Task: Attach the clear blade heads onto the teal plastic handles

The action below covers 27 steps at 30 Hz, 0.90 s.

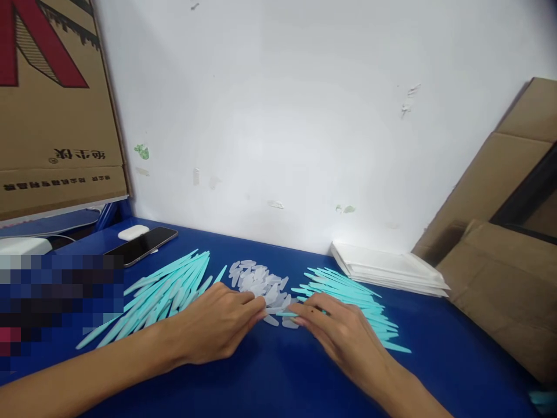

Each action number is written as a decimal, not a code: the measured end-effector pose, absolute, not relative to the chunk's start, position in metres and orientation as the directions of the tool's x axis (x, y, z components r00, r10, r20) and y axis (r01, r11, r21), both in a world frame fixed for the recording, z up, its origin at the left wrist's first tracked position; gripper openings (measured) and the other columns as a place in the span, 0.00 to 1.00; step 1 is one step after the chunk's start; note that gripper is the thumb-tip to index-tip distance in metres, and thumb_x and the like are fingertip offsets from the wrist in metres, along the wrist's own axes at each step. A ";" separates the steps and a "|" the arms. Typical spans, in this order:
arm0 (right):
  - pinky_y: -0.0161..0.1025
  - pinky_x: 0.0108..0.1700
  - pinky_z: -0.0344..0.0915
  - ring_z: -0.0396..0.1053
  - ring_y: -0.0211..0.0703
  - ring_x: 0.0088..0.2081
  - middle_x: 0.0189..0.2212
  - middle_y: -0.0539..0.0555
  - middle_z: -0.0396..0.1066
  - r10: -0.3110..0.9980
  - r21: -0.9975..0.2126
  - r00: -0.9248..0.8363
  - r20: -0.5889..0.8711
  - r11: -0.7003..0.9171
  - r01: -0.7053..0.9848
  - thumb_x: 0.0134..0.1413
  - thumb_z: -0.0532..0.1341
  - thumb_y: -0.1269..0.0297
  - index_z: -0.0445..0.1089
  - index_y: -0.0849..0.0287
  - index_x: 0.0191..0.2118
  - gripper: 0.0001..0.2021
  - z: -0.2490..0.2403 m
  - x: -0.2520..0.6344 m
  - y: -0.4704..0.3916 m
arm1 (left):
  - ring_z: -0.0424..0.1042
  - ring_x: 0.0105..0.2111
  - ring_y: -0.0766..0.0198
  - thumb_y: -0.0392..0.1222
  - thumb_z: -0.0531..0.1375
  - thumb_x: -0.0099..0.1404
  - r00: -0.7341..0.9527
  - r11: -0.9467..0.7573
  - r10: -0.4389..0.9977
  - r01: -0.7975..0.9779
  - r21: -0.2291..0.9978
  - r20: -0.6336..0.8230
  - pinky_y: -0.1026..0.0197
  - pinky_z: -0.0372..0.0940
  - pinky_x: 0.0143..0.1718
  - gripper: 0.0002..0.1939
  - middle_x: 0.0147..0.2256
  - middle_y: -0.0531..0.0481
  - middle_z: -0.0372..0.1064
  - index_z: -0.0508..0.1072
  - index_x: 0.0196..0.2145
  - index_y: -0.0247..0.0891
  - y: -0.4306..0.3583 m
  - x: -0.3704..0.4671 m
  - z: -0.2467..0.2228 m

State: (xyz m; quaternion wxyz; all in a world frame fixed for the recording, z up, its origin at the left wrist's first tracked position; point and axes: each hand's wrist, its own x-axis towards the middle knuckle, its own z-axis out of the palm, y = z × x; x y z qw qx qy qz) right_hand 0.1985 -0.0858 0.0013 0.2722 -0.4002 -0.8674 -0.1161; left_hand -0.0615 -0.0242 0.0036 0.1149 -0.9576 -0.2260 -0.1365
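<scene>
Between my hands a slim turquoise plastic stick lies level, just above the blue table. My right hand is closed, pinching the stick between thumb and fingers. My left hand is closed too, its fingertips around the stick's other end; a pale translucent piece seems to be there, mostly hidden. Behind the hands is a heap of small translucent caps. One pile of turquoise sticks, several with pale ends, lies beyond my left forearm. Another pile of turquoise sticks lies beyond my right hand.
A stack of white trays sits at the back right, beside leaning cardboard. At the back left are a phone, a white case and a large printed carton. A white wall bounds the blue table.
</scene>
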 end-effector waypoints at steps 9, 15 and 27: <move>0.35 0.33 0.67 0.73 0.41 0.33 0.35 0.54 0.74 0.645 -0.055 -0.482 0.593 0.629 0.775 0.73 0.52 0.66 0.73 0.56 0.54 0.14 0.000 0.201 -0.087 | 0.60 0.18 0.62 0.35 0.44 0.76 0.844 -0.869 0.426 0.482 -0.111 0.325 0.57 0.42 0.22 0.11 0.26 0.55 0.67 0.58 0.34 0.41 -0.023 -0.063 0.005; 0.36 0.32 0.66 0.73 0.42 0.34 0.35 0.54 0.74 0.622 -0.019 -0.535 0.572 0.662 0.749 0.73 0.53 0.65 0.70 0.57 0.57 0.14 0.001 0.200 -0.087 | 0.61 0.19 0.61 0.37 0.44 0.77 0.863 -0.880 0.408 0.459 -0.122 0.299 0.57 0.44 0.22 0.11 0.26 0.55 0.67 0.60 0.35 0.41 -0.027 -0.062 0.009; 0.33 0.33 0.71 0.74 0.38 0.30 0.34 0.50 0.76 0.560 -0.129 -0.539 0.629 0.759 0.638 0.73 0.54 0.65 0.52 0.54 0.69 0.23 -0.007 0.182 -0.097 | 0.64 0.19 0.63 0.30 0.48 0.72 0.864 -0.937 0.299 0.346 -0.045 0.405 0.56 0.44 0.21 0.08 0.26 0.53 0.69 0.61 0.35 0.40 -0.041 -0.054 -0.002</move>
